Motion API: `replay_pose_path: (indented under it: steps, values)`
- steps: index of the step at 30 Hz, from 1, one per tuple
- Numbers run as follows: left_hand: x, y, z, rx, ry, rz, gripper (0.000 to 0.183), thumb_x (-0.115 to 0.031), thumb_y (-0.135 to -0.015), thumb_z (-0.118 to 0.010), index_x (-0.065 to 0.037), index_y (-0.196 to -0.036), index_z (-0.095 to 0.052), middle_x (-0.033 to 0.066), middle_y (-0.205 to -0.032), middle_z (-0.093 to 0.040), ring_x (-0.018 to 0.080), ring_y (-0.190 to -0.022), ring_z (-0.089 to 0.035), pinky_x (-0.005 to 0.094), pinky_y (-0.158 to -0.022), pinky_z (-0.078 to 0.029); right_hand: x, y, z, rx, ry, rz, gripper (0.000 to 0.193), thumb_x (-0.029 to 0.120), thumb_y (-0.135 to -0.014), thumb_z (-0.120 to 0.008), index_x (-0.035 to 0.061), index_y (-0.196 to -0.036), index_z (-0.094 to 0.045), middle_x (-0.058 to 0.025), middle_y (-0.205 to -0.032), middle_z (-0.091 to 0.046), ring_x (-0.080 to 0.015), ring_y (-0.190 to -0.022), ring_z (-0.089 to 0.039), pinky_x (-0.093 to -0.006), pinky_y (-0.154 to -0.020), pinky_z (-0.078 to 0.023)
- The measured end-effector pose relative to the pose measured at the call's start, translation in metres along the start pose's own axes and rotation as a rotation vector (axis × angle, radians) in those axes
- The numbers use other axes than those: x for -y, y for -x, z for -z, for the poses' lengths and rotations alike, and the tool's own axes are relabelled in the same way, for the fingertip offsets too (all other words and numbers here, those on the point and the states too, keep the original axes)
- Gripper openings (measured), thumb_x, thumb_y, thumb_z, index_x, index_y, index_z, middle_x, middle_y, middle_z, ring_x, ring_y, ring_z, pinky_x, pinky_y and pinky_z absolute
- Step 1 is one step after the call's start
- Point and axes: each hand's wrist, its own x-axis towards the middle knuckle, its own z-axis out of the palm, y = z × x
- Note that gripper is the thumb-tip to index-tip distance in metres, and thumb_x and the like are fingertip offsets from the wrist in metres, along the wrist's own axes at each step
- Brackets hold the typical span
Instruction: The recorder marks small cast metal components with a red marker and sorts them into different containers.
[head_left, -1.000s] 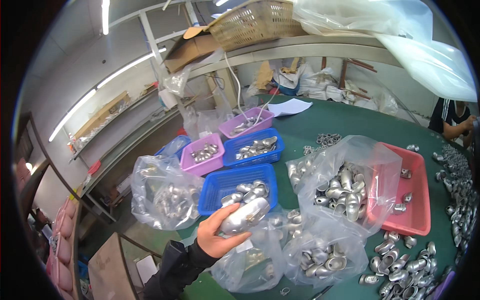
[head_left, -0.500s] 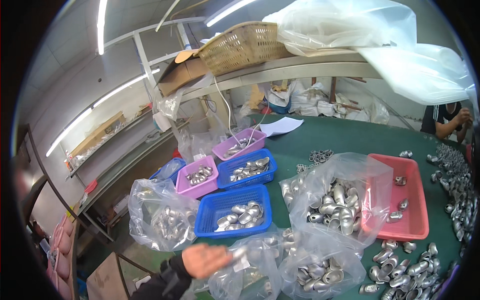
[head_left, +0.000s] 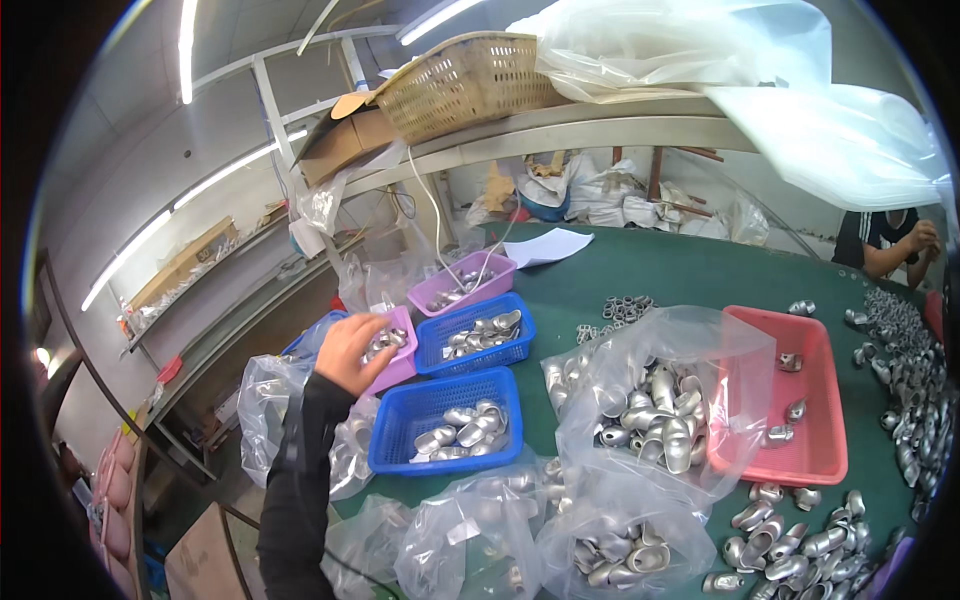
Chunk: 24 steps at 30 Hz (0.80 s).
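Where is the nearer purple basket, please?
In the head view, the nearer purple basket is centre-left, beyond the front blue basket, partly behind the left hand.

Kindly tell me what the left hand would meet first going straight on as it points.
The left hand would likely meet metal parts in the nearer lilac basket, though depth is unclear.

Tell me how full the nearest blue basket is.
Partly filled: in the nearest blue basket, silver metal parts lie toward the right, while bare blue plastic shows at the left.
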Motion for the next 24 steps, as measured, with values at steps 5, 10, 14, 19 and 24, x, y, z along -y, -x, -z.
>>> replay_pose_path:
  steps: [5, 10, 14, 19, 24]
  values:
    - [-0.094, 0.058, 0.068, 0.037, 0.132, 0.046, 0.022, -0.007, -0.061, -0.059, -0.004, -0.082, -0.054, 0.0096, -0.078, -0.055, 0.0249, -0.070, -0.051, 0.0316, -0.062, -0.038, -0.002, 0.005, 0.003, 0.071, -0.019, -0.064, 0.013, 0.011, -0.075, -0.046, 0.0002, -0.074, -0.052, -0.0175, -0.067, -0.050, -0.0334, -0.061, -0.047, -0.0389, -0.055, -0.038]
    - [-0.211, 0.127, 0.085, 0.407, 0.584, -0.183, 0.030, -0.009, -0.053, -0.058, -0.008, -0.083, -0.055, 0.0048, -0.067, -0.050, 0.0214, -0.064, -0.051, 0.0299, -0.055, -0.040, 0.008, -0.004, 0.014, 0.040, -0.139, -0.074, 0.010, 0.008, -0.074, -0.047, -0.0005, -0.075, -0.052, -0.0175, -0.066, -0.050, -0.0341, -0.061, -0.047, -0.0393, -0.054, -0.038]
    - [-0.318, 0.145, 0.049, 0.012, 0.843, -0.424, 0.028, -0.004, -0.062, -0.053, -0.003, -0.090, -0.054, 0.0054, -0.063, -0.041, 0.0181, -0.049, -0.041, 0.0291, -0.049, -0.036, 0.012, -0.012, 0.014, -0.032, -0.206, -0.058, 0.011, 0.008, -0.075, -0.047, -0.0013, -0.078, -0.053, -0.0162, -0.069, -0.053, -0.0301, -0.060, -0.049, -0.0362, -0.053, -0.039]
    - [-0.395, 0.171, 0.005, 0.352, 0.922, -0.181, 0.040, -0.022, -0.065, -0.058, -0.004, -0.098, -0.048, 0.0114, -0.091, -0.048, 0.0253, -0.084, -0.046, 0.0349, -0.072, -0.036, -0.003, -0.001, -0.005, -0.138, -0.552, -0.058, 0.003, 0.003, -0.068, -0.053, 0.0026, -0.068, -0.050, -0.0112, -0.054, -0.049, -0.0275, -0.048, -0.049, -0.0329, -0.053, -0.042]
    - [-0.455, 0.145, -0.020, 0.361, 0.897, -0.065, 0.057, -0.027, -0.063, -0.062, 0.001, -0.107, -0.039, 0.0185, -0.097, -0.043, 0.0320, -0.088, -0.042, 0.0365, -0.075, -0.036, -0.008, 0.006, -0.009, -0.236, -0.542, -0.162, 0.005, 0.005, -0.069, -0.054, 0.0017, -0.069, -0.051, -0.0109, -0.054, -0.049, -0.0257, -0.047, -0.048, -0.0316, -0.046, -0.039]
